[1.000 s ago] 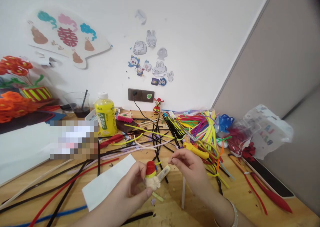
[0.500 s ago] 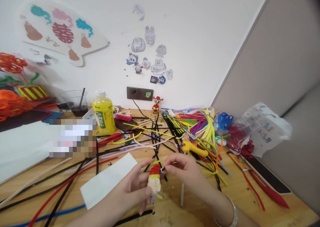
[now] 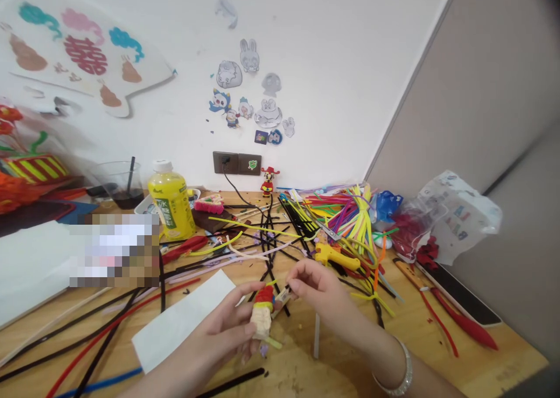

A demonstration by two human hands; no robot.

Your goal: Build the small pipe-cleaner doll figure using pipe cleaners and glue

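Observation:
A small pipe-cleaner figure [image 3: 262, 316] with a cream block, a yellow band and a red part lies between the fingers and thumb of my left hand [image 3: 234, 322]. Some blue shows at its right side, and a yellow-green stem pokes out below. Just to its right, my right hand [image 3: 312, 287] pinches thumb and forefinger together at a tiny dark bit. A small pale piece [image 3: 283, 296] sits between that pinch and the figure; whether the pinch grips it is too small to tell.
Beyond my hands lie a yellow glue gun [image 3: 336, 258], scissors [image 3: 328, 229] and a heap of coloured pipe cleaners [image 3: 345, 211]. A yellow bottle [image 3: 171, 205] and a cup of dark drink [image 3: 125, 191] stand left. White paper [image 3: 184, 322] lies by my left arm. A finished figure [image 3: 268, 182] stands by the wall.
My right hand has drawn slightly away from the figure, and the pale piece now shows more between them. The figure is still in my left hand. The whole view has shifted a little.

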